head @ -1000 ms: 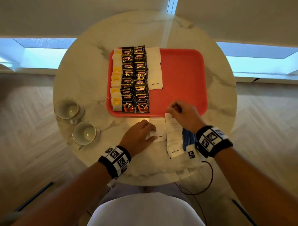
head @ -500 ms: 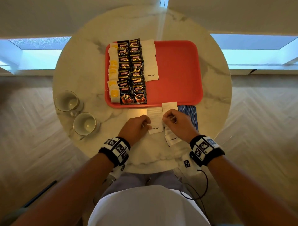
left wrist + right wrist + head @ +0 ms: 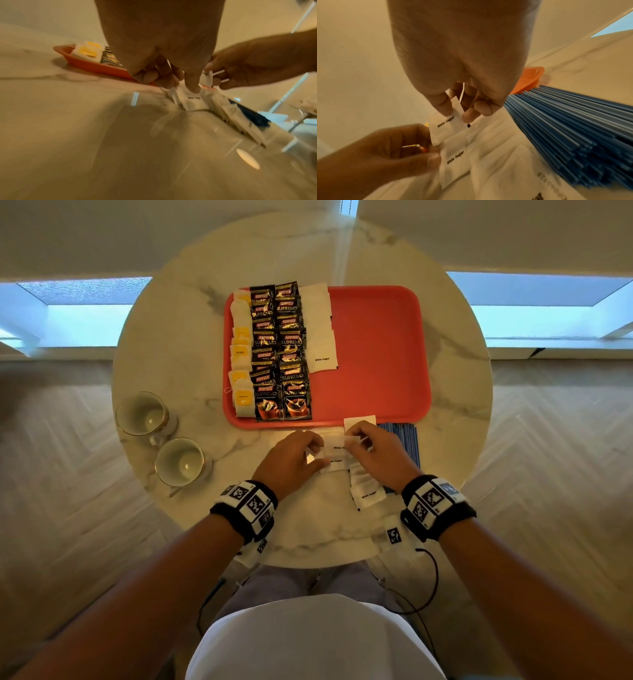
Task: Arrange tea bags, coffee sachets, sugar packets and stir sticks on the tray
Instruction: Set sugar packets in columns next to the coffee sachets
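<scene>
From the head view, the left hand [image 3: 294, 460] and right hand [image 3: 375, 453] are meeting over a loose pile of sugar packets [image 3: 367, 495] on the marble table [image 3: 178, 361], just near of the red tray [image 3: 380, 350]. On the tray, tea bags [image 3: 241, 371], coffee sachets [image 3: 281, 350] and a sugar column [image 3: 320, 330] are already lying in rows on its left half; blue stir sticks [image 3: 406, 440] are waiting off-tray at the right.

In the left wrist view, the left-hand fingers are curling onto white packets.

In the right wrist view, the right thumb and fingers are pinching one "White Sugar" packet [image 3: 447, 127], while the left hand is pinching another [image 3: 453, 162].

The sugar step seems to be under way; next, the gathered packets likely need carrying to extend the sugar column.
</scene>
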A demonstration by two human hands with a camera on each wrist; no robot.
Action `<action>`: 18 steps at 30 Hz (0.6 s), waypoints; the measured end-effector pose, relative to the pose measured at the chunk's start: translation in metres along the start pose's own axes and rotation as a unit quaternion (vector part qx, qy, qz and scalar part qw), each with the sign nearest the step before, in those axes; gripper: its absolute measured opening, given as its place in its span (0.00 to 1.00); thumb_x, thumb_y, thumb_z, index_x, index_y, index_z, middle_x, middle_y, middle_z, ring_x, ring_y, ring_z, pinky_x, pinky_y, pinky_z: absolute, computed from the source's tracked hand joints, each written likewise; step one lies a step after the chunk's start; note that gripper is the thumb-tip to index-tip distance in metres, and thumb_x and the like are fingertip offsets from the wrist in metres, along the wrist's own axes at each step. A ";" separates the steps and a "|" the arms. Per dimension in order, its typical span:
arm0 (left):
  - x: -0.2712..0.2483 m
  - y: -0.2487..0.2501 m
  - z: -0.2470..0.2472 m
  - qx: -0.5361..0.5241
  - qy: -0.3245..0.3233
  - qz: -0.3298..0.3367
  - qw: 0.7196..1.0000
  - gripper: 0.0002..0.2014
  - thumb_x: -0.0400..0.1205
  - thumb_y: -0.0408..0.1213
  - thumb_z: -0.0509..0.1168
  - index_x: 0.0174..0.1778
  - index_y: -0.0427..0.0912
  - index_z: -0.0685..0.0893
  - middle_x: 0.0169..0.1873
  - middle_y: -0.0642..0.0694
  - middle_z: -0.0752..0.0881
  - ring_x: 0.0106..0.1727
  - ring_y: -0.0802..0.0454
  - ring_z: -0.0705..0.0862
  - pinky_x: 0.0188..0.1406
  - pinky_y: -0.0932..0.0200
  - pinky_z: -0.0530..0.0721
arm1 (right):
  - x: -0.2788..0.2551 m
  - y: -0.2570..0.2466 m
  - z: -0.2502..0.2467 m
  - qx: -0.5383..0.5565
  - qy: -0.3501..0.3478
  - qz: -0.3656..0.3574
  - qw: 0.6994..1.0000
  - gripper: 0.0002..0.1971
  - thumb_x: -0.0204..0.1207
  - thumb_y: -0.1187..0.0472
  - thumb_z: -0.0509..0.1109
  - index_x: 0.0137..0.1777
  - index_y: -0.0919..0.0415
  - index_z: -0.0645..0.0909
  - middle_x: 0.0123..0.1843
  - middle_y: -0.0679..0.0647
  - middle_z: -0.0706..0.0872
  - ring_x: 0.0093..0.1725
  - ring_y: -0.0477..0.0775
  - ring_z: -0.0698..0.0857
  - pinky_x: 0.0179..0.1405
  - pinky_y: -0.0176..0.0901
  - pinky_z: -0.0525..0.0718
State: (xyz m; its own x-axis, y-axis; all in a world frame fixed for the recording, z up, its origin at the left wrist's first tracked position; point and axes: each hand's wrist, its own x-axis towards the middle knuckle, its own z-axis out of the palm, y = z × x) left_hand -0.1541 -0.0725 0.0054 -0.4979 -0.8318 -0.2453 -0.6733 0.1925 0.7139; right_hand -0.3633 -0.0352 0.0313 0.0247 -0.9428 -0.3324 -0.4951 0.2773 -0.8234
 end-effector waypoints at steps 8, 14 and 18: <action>0.005 -0.004 0.018 0.084 -0.012 -0.030 0.996 0.19 0.73 0.50 0.77 0.53 0.46 0.82 0.48 0.52 0.78 0.46 0.52 0.78 0.45 0.54 0.80 | 0.005 0.008 -0.003 -0.020 0.031 0.018 0.999 0.02 0.83 0.58 0.69 0.48 0.51 0.81 0.43 0.47 0.87 0.39 0.45 0.83 0.38 0.28 0.76; 0.002 -0.004 0.019 0.080 -0.062 -0.050 0.994 0.14 0.81 0.51 0.70 0.53 0.45 0.85 0.43 0.50 0.77 0.46 0.51 0.77 0.44 0.57 0.73 | 0.006 0.006 -0.004 -0.031 0.040 0.014 0.999 0.02 0.82 0.57 0.70 0.50 0.54 0.83 0.41 0.47 0.86 0.38 0.44 0.81 0.37 0.26 0.75; -0.005 -0.006 0.007 0.061 -0.077 -0.012 0.995 0.15 0.84 0.47 0.67 0.62 0.42 0.85 0.50 0.46 0.81 0.50 0.49 0.80 0.50 0.57 0.79 | 0.014 0.000 -0.009 -0.023 0.042 0.005 0.999 0.03 0.81 0.56 0.71 0.52 0.52 0.84 0.40 0.47 0.87 0.37 0.42 0.80 0.38 0.30 0.77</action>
State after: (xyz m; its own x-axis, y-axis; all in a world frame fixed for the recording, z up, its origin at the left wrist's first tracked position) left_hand -0.1514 -0.0660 -0.0026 -0.5521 -0.7492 -0.3659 -0.7430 0.2428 0.6237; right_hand -0.3704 -0.0496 0.0307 -0.0515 -0.9528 -0.2992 -0.5352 0.2792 -0.7972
